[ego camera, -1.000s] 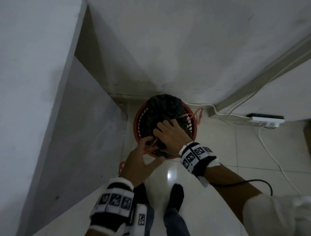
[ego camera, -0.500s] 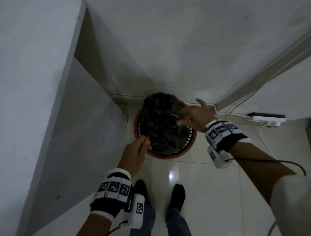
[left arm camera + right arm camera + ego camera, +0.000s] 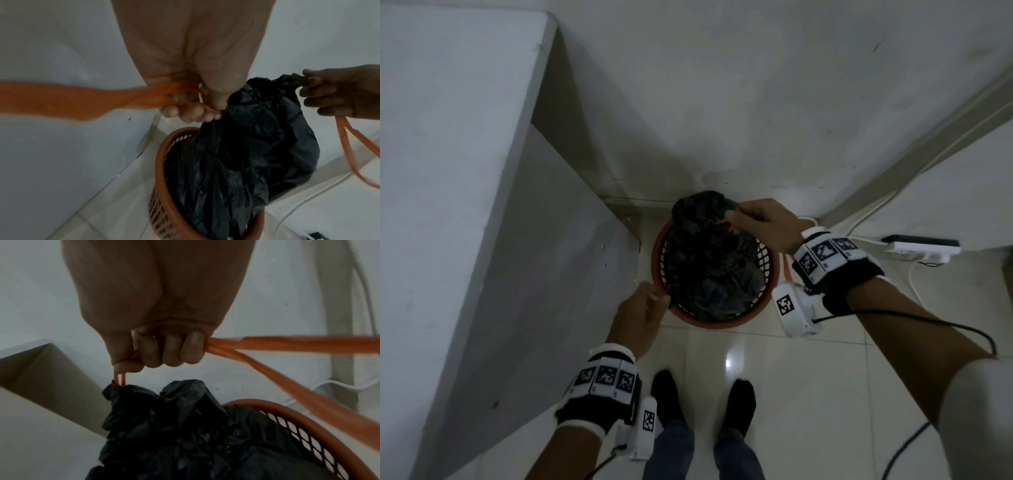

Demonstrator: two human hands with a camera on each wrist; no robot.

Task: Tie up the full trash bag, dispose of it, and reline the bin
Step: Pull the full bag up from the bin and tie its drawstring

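A black trash bag (image 3: 710, 263) bulges out of a round red mesh bin (image 3: 765, 301) on the tiled floor in a corner. Orange drawstrings run from its gathered top. My left hand (image 3: 650, 301) grips one drawstring (image 3: 61, 99) at the bin's near-left rim, fingers curled round it beside the bag (image 3: 242, 146). My right hand (image 3: 760, 222) grips the other drawstring (image 3: 277, 344) at the far right of the bag (image 3: 174, 426), fingers wrapped round it. The right hand (image 3: 337, 92) also shows in the left wrist view, a drawstring loop (image 3: 349, 149) hanging below it. Bin rim (image 3: 287, 413) lies under the right hand (image 3: 164, 352).
A white cabinet side (image 3: 465, 205) stands close on the left, white walls (image 3: 722, 102) behind. A power strip (image 3: 921, 246) with white cables (image 3: 914, 281) lies on the floor at right. My feet (image 3: 702, 404) in dark socks stand just before the bin on glossy tiles.
My right hand moved from the bag's near side to its far right and took the drawstring. My left hand closed on the other drawstring at the near-left rim. The strings now pull apart.
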